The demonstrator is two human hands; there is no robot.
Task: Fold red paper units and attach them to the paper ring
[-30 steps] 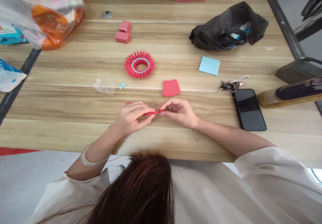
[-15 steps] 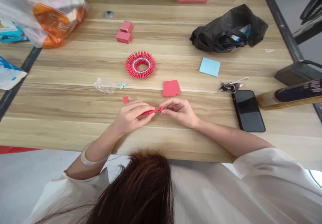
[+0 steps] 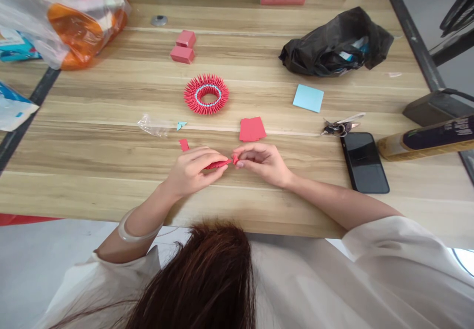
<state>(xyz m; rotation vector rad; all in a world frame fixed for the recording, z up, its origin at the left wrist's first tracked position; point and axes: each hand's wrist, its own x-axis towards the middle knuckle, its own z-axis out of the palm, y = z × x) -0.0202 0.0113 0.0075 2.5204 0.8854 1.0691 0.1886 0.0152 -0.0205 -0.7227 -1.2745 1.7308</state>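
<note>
Between the fingers and thumb of my left hand (image 3: pixel 194 171) is a row of folded red paper pieces (image 3: pixel 217 164), partly hidden by the fingers. My right hand (image 3: pixel 262 164) pinches a small folded red paper piece (image 3: pixel 235 160) at the right end of that row; whether the two touch I cannot tell. Just beyond the left hand lies a bit of red paper (image 3: pixel 183 145). A stack of red paper sheets (image 3: pixel 252 129) rests beyond the right hand. Farther back sits a spiky red paper ring (image 3: pixel 188 94) with a pale blue inner edge.
Two pink-red blocks (image 3: pixel 182 54), a small blue folded paper (image 3: pixel 181 125) and clear plastic (image 3: pixel 152 126) lie to the left. On the right are a blue note pad (image 3: pixel 308 98), keys (image 3: pixel 338 127), a phone (image 3: pixel 365 164), a bottle (image 3: pixel 425 139) and a black plastic bag (image 3: pixel 333 48).
The small red piece in my right hand has turned slightly and shifted a little left with the fingertips. The red paper bit beside my left hand has shifted slightly. My left hand is nearly still.
</note>
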